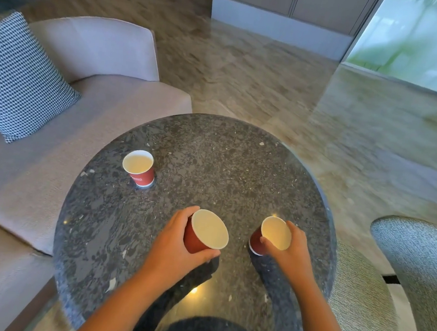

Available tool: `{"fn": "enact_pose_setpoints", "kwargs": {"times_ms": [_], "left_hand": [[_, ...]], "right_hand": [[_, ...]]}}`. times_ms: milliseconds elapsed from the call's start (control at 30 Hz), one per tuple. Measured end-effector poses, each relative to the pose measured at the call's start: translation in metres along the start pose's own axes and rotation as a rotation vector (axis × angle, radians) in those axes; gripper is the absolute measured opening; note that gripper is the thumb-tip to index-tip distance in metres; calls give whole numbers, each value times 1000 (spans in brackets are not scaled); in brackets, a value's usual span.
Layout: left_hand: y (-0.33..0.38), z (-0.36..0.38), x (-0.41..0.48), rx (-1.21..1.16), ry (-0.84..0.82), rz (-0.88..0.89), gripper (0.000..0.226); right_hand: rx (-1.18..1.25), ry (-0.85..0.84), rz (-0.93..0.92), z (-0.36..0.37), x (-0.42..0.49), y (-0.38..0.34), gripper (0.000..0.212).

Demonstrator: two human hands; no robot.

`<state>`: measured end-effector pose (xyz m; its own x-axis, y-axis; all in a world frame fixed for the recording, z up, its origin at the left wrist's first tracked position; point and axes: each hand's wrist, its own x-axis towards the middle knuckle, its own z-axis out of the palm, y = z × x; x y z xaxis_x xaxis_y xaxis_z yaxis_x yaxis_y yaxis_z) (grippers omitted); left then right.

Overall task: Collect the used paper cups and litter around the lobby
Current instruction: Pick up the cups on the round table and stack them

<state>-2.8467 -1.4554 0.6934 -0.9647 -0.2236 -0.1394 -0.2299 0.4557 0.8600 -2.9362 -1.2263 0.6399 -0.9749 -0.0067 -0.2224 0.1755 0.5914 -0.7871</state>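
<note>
Left hand (175, 242) grips one red paper cup (207, 233), right hand (293, 251) a second cup (272, 236), both tilted, likely for stacking; the third cup (139, 167) stands on the counter (225, 166) beyond the left fingers (205, 254)

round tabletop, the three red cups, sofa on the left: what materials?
Tabletop: likely polished stone or terrazzo; dark grey with pale flecks, glossy, showing reflections.
Loose cup, left cup gripped by the left hand, right cup in the right hand: apparently paper; matte red outside, white inside, thin rims.
Sofa: pale woven fabric, matte, visible weave.
</note>
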Motion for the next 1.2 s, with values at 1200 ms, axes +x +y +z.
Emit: {"fn": "enact_pose_setpoints", "kwargs": {"times_ms": [1200], "left_hand": [[12,-35,-37,-169,-75,59,72]], "right_hand": [[256,-624,-287,-2,-73,-111,72]]}}
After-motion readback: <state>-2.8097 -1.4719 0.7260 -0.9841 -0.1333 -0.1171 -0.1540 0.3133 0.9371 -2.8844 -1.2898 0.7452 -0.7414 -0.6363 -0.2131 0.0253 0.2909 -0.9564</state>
